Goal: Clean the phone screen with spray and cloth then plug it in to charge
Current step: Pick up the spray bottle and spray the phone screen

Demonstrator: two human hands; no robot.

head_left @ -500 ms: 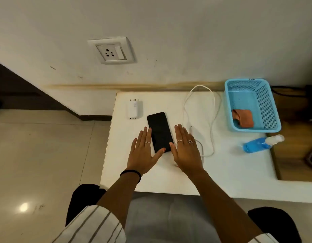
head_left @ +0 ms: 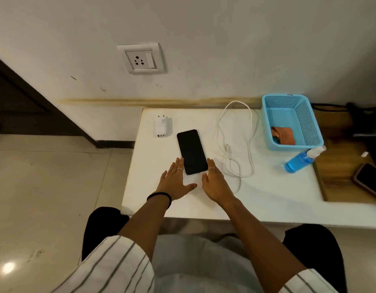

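Observation:
A black phone (head_left: pixel 191 151) lies screen up on the white table (head_left: pixel 267 197). My left hand (head_left: pixel 176 183) rests flat by the phone's near left corner, fingers apart, holding nothing. My right hand (head_left: pixel 214 183) rests flat at its near right corner, also holding nothing. A white charger plug (head_left: pixel 161 127) lies left of the phone, and a loose white cable (head_left: pixel 237 142) lies to its right. The blue spray bottle (head_left: pixel 300 160) lies on its side at the right. An orange cloth (head_left: pixel 284 135) sits in the blue basket (head_left: pixel 309 121).
A wall socket (head_left: pixel 141 59) is on the wall above the table's left end. A second phone (head_left: pixel 370 180) lies on the wooden surface at the far right. Dark cables run along the wall behind the basket.
Both hands have slid back toward me along the phone's sides, now at its near corners. The phone has not moved.

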